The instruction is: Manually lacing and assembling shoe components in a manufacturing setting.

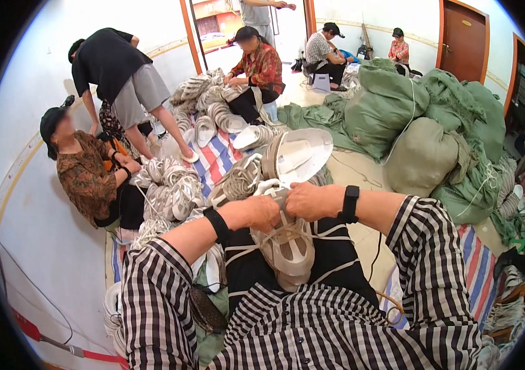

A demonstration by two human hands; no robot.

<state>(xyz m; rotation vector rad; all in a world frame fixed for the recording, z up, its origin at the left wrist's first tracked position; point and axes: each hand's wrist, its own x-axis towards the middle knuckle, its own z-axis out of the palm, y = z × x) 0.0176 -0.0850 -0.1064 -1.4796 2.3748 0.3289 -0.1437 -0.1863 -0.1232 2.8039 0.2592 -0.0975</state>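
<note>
A beige and white shoe upper (291, 251) lies over my lap, toe toward me, with white crossing straps on its front. My left hand (263, 213) is closed at the left edge of its opening, fingertips partly hidden. At the other edge, my right hand (308, 200) pinches the upper near the tongue. Pale laces (244, 251) stretch out from the shoe to both sides over my black trousers. Whether a lace end is between my fingers cannot be made out. Just beyond my hands, a stack of nested shoe uppers (302, 157) shows a white inner lining.
Piles of shoe uppers (179, 191) lie ahead and left on a striped sheet (213, 154). Large green sacks (385, 105) bulge at the right. Several people sit or bend nearby, including a person in a red patterned shirt (262, 68). A brown door (463, 40) stands behind.
</note>
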